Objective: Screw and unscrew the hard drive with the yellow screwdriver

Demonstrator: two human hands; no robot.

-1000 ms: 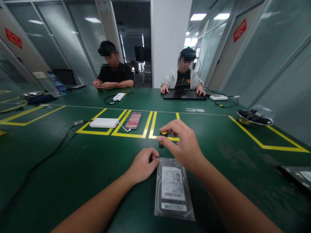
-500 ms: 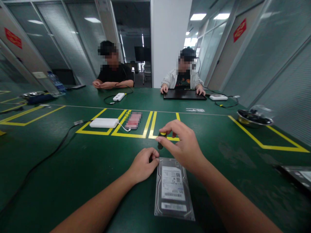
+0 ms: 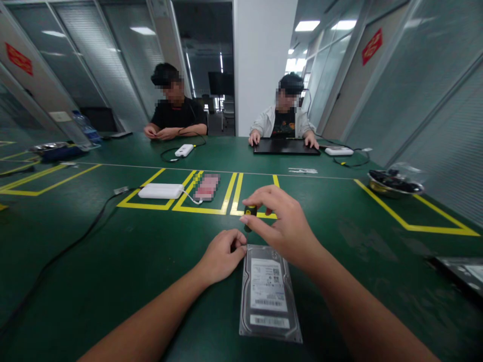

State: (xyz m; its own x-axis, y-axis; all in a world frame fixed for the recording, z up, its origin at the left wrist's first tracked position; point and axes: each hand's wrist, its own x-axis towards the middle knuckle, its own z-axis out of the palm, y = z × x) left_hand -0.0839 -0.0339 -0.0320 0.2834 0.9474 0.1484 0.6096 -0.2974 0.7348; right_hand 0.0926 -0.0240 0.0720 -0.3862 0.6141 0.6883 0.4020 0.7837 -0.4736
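A silver hard drive [image 3: 268, 289] with a white printed label lies flat on the green table in front of me. My left hand [image 3: 222, 256] is curled at its far left corner, thumb and forefinger closed against the edge. Above that far end, my right hand [image 3: 277, 216] pinches a small black-and-yellow cylindrical piece [image 3: 249, 211] between thumb and fingers. It looks like a short handle, and its kind is unclear. A dark lower part shows beneath it, too blurred to tell whether it touches anything.
Past my hands lie a white power bank [image 3: 161, 191] and a blurred-out pink phone [image 3: 206, 187] joined by a cable. A metal bowl [image 3: 395, 183] of dark parts sits right. Another drive-like device [image 3: 462, 274] is at the right edge. Two people sit opposite, one holding a black panel [image 3: 287, 146].
The black-and-yellow piece has turned and tilted in my right fingers, so a yellow mark on its end faces me more. My left hand and the hard drive stay in place.
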